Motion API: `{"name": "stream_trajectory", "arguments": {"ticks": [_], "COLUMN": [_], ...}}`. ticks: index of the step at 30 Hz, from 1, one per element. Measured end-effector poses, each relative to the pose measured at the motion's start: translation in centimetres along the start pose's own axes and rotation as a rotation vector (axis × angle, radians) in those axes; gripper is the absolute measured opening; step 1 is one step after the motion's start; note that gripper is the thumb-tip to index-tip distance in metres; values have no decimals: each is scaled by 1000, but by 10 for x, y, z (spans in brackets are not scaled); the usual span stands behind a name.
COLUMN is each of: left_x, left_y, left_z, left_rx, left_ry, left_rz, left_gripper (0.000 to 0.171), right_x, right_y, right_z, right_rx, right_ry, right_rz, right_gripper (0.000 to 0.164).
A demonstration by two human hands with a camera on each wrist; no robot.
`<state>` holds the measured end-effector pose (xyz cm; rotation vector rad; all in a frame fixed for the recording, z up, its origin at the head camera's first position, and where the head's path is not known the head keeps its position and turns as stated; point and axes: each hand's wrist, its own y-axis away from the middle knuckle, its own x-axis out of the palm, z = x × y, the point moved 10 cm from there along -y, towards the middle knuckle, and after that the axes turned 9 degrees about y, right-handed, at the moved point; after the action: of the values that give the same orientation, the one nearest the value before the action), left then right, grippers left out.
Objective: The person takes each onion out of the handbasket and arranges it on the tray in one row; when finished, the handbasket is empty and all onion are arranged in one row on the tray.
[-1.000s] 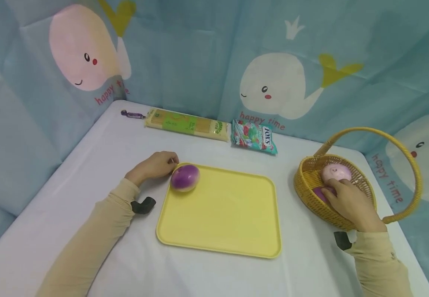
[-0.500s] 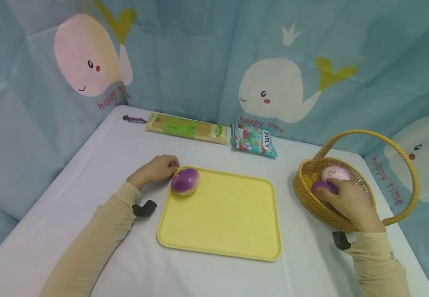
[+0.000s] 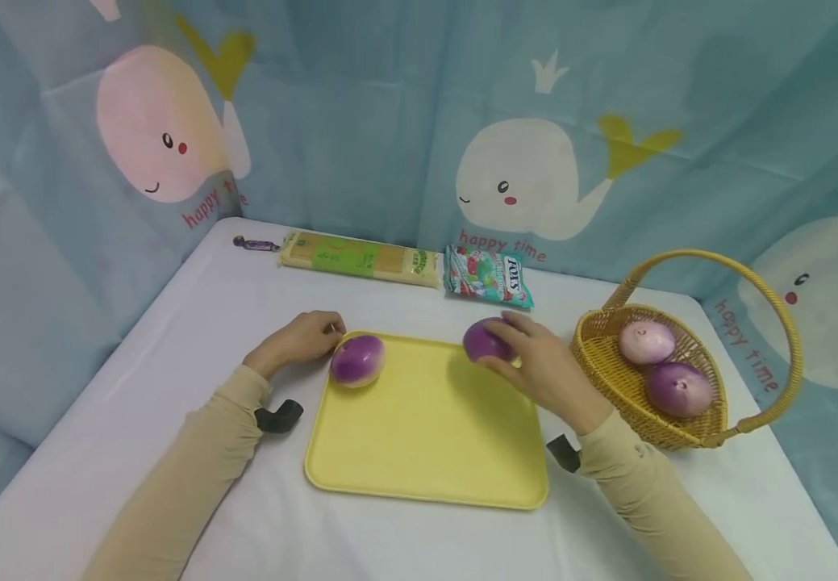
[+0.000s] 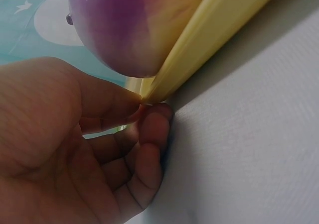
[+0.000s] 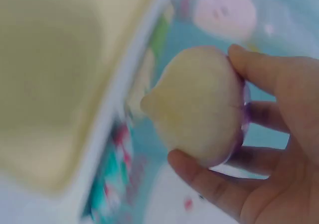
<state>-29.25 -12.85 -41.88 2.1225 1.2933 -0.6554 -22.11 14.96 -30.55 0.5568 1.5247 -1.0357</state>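
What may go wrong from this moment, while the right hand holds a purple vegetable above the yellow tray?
The held vegetable might slip, as only the fingers of the right hand grip its smooth, round body. Once set on the flat yellow tray, it may roll. The left hand pinches the tray's corner; a tug could set the nearby vegetable rolling.

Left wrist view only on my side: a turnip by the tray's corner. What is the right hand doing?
Observer: The right hand is holding another turnip up, clear of the tray.

Operator: I can't see that. Any more turnips besides those two?

Observer: Yes, a pale one and a purple one lie in the basket.

Operator: Anything past the tray's far edge, toward the right?

Observer: A teal bag marked FOX'S lies there.
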Motion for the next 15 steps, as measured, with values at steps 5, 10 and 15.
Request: {"name": "stream_trajectory", "arguments": {"ticks": [5, 10, 15], "left_x": [5, 3, 1], "left_y": [-1, -1, -1], "left_z": [1, 1, 1], "left_rx": [10, 15, 9], "left_ry": [13, 1, -2], "left_rz": [-2, -4, 0], "left_gripper": [21, 22, 21], "right_x": [38, 56, 59], "right_y": [-4, -4, -11], "right_z": [34, 50, 63], "right_rx": [-79, -127, -165], "right_ry": [-13, 7, -2], "right_rz": [103, 160, 149], "right_gripper": [52, 52, 62]}}
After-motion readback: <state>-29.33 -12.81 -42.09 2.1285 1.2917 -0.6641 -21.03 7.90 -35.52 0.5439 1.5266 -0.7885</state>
